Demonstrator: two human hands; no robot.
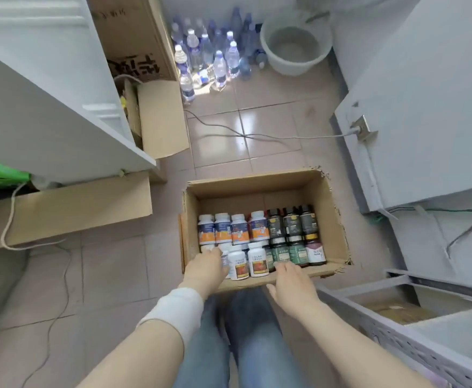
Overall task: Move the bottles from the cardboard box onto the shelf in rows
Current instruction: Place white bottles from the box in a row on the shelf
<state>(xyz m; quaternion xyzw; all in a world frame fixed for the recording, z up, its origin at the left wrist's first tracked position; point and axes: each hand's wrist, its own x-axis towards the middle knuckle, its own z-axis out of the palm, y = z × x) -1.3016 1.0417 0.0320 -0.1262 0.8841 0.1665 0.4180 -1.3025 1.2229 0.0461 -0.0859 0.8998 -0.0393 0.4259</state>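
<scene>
Both hands reach into the open brown cardboard box on the tiled floor. The left hand has its fingers dipped among the white plastic bottles with orange-red labels at the near-left corner; whether they have closed on one I cannot tell, since the back of the hand hides them. The right hand is loose and holds nothing, its fingers straight, just beside the dark green-labelled bottles. None of the bottles has left the box; they sit in two tight rows against its near half. Packed so closely, a bottle drawn out at a slant would likely drag or topple its neighbours; smooth plastic could also slip if several are lifted at once. Both forearms stretch forward and down, palms facing downward, wrists nearly straight; the pale perforated metal shelf lies low to the right, so carrying calls for a turn that way.
</scene>
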